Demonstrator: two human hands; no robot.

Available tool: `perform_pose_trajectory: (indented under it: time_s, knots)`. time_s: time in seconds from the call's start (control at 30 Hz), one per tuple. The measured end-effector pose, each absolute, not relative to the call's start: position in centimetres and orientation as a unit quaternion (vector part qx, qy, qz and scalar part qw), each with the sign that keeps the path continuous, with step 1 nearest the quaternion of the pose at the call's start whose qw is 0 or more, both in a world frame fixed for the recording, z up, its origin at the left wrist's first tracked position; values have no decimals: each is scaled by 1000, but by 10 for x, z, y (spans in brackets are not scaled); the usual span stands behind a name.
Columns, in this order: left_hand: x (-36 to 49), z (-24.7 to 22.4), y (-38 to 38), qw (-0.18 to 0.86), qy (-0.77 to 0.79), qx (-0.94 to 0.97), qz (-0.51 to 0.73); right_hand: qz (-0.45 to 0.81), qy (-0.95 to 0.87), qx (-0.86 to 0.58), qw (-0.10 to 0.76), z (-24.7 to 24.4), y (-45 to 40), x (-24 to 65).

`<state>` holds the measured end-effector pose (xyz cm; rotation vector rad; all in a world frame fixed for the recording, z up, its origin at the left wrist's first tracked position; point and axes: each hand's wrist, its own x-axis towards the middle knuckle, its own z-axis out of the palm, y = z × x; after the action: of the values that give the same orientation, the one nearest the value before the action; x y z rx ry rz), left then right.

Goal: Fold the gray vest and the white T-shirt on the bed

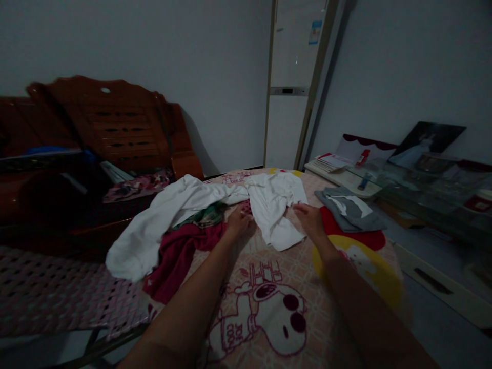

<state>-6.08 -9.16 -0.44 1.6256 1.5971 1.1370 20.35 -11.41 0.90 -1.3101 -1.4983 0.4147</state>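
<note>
A dim room, seen from the wearer's head, with two bare forearms reaching over a table (284, 287) covered in a pink cartoon-print cloth. A white garment (272, 205) lies loosely spread and wrinkled near the middle of the table's far edge, between the two hands. The left hand (240, 221) is at the garment's left side, its fingers curled; whether they grip any fabric cannot be told. The right hand (309, 218) is at the garment's right side, fingers bent toward it and their tips at its edge; whether they pinch it is also unclear.

To the left, a rumpled white cloth (154, 225) runs from beside the white garment to the table's left edge; whether the two are joined cannot be made out. Next to it lie a green plaid cloth (207, 216) and a dark red cloth (180, 251), the red one reaching the left edge. Near the far right corner, along the right edge, rests a folded grey garment (342, 218) with white on top. Beyond the table stand a carved wooden chair (126, 123) on the left and a tall white cabinet-like unit (286, 123).
</note>
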Motion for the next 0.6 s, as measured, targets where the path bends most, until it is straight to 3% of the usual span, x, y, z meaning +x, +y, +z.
perform_pose_trajectory:
  time_s: [0.27, 0.33, 0.4, 0.6]
  knots:
    - [-41, -12, -104, 360, 565, 638, 379, 94, -811, -498, 292, 5, -137, 152]
    - [-36, -11, -106, 393, 533, 647, 378, 91, -815, -502, 274, 5, -138, 148]
    - [-34, -7, -107, 412, 517, 652, 371, 130, -795, -504, 311, 8, -137, 151]
    - [-79, 18, -104, 403, 549, 591, 433, 265, -530, -569, 570, 24, -122, 223]
